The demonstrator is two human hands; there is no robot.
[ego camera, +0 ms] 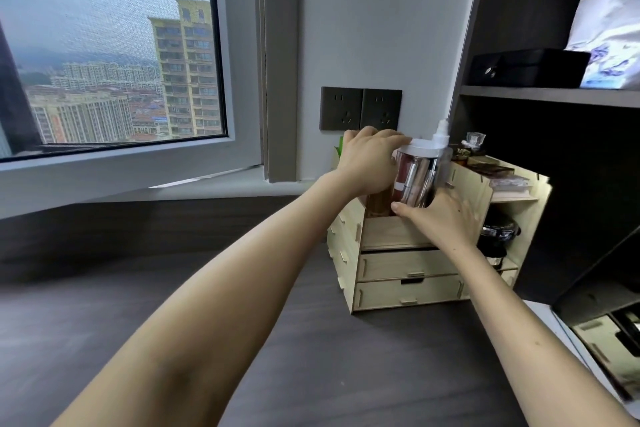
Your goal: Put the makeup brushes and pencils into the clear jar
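Note:
The clear jar (414,177) with a white lid stands upright in the top compartment of a pale wooden organizer (408,291). Silver and dark brush handles show through its wall. My left hand (369,163) wraps the jar's left side and upper rim. My right hand (441,215) grips its lower right part, thumb across the base. Both hands hold the jar just above the compartment's front wall. No loose brushes or pencils are visible outside it.
A white spray bottle (442,135) and a glass perfume bottle (473,139) stand behind the jar. Dark wall sockets (360,109) sit above. A dark shelf (550,94) with a black box is at right, a window at left, dark desk (329,357) below.

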